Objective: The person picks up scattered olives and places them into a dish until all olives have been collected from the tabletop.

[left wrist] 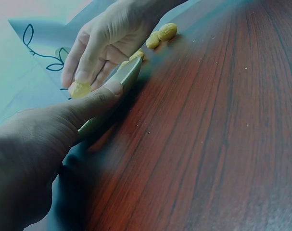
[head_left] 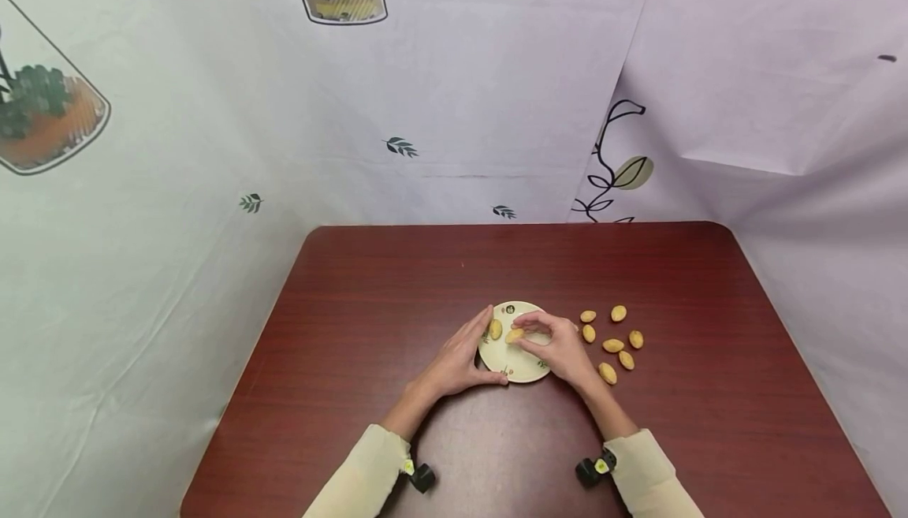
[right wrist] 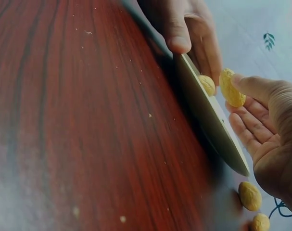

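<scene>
A small round cream plate (head_left: 521,370) with printed motifs stands on the table. My left hand (head_left: 454,364) holds it by its left side, with the thumb on the near rim and the fingers along the far left. Above the plate, my right hand (head_left: 560,344) pinches a wrinkled yellow oval piece (right wrist: 231,89), which looks like a dried fruit, between thumb and fingertips. Another such yellow piece (head_left: 496,329) lies on the plate near the left fingers. In the left wrist view, the left thumb (left wrist: 95,102) covers part of the plate.
Several similar yellow pieces (head_left: 613,345) lie loose on the table right of the plate, close to the right wrist. The reddish-brown wooden table (head_left: 383,281) has rounded far corners. Pale printed cloth (head_left: 454,92) hangs behind it and at both sides.
</scene>
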`<state>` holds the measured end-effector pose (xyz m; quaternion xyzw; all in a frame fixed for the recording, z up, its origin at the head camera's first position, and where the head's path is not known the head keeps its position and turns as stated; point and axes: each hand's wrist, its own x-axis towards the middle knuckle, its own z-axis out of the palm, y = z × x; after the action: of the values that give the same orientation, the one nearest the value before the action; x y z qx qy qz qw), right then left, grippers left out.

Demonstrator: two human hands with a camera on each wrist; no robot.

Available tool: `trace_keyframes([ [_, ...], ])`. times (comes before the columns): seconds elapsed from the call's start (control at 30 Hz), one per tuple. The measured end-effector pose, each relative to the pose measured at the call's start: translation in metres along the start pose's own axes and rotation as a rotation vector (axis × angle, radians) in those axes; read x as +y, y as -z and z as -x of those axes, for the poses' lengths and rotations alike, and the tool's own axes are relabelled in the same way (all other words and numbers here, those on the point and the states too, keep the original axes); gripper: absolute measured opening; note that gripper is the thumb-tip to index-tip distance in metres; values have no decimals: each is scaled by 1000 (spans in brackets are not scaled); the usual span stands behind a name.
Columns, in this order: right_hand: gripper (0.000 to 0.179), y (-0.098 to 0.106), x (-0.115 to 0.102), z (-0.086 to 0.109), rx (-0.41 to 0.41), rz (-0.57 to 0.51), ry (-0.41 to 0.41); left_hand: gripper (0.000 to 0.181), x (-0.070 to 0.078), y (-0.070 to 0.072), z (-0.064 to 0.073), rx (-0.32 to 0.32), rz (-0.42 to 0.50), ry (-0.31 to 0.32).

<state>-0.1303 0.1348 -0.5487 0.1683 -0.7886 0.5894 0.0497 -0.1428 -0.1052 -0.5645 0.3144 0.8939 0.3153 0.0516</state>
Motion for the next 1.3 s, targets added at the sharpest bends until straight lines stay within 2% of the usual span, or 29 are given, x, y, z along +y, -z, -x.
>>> trace_keyframes([
  [0.07, 33, -2, 9, -1, -5, -14, -8, 128, 0, 0, 0, 0, -4, -3],
  [0.47, 30, -15, 10, -4, -36, -29, -15, 129, 1, 1, 1, 0, -10, -3],
  [1.03, 30, -33, 10, -4, 13, 64, 49, 128, 0, 0, 2, 12, -8, -8],
  [1.3, 28, -38, 11, -3, 20, 31, 40, 127, -1, -1, 1, 13, 4, -8],
])
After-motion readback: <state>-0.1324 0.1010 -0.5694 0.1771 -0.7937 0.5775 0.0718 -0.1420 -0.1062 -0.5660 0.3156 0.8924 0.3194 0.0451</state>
